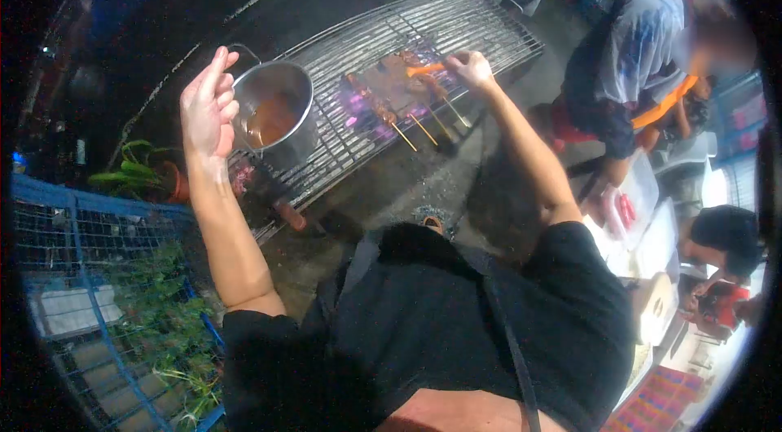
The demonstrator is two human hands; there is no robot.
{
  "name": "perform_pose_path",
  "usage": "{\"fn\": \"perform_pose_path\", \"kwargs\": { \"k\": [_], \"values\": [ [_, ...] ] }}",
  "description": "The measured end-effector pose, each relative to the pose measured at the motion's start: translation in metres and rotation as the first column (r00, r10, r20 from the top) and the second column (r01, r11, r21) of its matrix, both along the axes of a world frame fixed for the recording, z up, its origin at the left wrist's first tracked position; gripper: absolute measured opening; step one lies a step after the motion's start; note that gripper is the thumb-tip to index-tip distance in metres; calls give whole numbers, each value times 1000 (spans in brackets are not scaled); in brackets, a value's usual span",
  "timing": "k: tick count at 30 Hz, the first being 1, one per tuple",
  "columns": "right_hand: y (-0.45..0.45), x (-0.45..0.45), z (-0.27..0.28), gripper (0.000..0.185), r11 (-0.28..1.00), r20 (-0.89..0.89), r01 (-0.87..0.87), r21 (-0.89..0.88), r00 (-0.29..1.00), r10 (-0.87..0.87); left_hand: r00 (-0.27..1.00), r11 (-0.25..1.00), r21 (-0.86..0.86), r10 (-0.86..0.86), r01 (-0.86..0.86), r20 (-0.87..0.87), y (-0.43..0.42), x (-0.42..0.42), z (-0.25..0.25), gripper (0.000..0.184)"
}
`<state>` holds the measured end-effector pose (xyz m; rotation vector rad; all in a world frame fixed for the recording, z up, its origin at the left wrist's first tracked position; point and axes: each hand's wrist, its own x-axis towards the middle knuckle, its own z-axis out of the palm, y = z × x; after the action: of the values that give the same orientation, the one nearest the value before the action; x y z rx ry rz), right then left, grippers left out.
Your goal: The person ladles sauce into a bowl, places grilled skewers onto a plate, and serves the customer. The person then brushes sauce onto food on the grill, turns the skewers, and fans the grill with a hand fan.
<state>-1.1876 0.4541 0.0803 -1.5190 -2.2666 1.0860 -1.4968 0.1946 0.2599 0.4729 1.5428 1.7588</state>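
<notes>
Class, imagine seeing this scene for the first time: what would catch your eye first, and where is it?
First, the skewers around the middle of the grill, near a purple glow, where the right hand holds an orange tool. Next, the metal pot with brown liquid at the grill's left end, the left hand raised near its rim.

An orange utensil point(425, 69) extends over browned skewered meat point(380, 109).

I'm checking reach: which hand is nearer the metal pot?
Left. The left hand is beside the metal pot; the right hand is farther off, over the grill, holding an orange-handled tool.
</notes>
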Motion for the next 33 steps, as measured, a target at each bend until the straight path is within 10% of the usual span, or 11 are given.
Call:
{"fn": "perform_pose_path", "kwargs": {
  "k": [4,15,33],
  "values": [
    [13,-40,-13,31,933,189,-172,315,975,116,1000,999,10,30,-30,8,8,5,7,32],
    [30,4,-31,27,977,-76,109,180,992,-97,999,999,-26,45,-46,-29,6,18,12,35],
    [-84,66,-9,29,984,57,89,154,993,-99,999,996,76,-48,46,21,-39,-9,11,30]
  ]
}}
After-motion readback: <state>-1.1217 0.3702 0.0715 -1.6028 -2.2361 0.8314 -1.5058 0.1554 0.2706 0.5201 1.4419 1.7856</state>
